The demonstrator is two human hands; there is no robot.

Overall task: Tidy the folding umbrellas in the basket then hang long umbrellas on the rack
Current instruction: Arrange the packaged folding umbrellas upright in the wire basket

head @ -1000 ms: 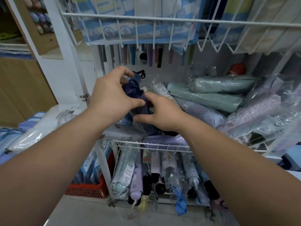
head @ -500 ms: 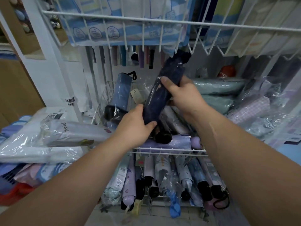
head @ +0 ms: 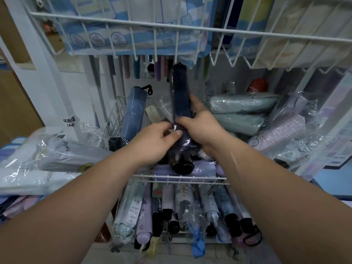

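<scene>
A dark navy folding umbrella [head: 181, 96] in a clear sleeve stands nearly upright in the middle wire basket [head: 179, 178], its black handle end down near the front rim. My left hand [head: 158, 141] grips its lower part with the thumb across it. My right hand [head: 198, 124] holds it from the right, fingers wrapped round the middle. A blue folding umbrella [head: 134, 111] leans upright at the basket's left. Pale green folding umbrellas [head: 242, 105] lie stacked at the right.
A wire rack [head: 190, 29] with packaged goods hangs just above the navy umbrella's top. Long umbrellas' handles [head: 137, 67] hang behind. A lower basket holds several wrapped umbrellas [head: 171, 206]. Wrapped white packages [head: 47, 159] lie at left, checked purple umbrellas [head: 282, 134] at right.
The navy umbrella has been lifted out of the pile and turned from slanted to nearly upright. Both hands slid down towards its handle end.
</scene>
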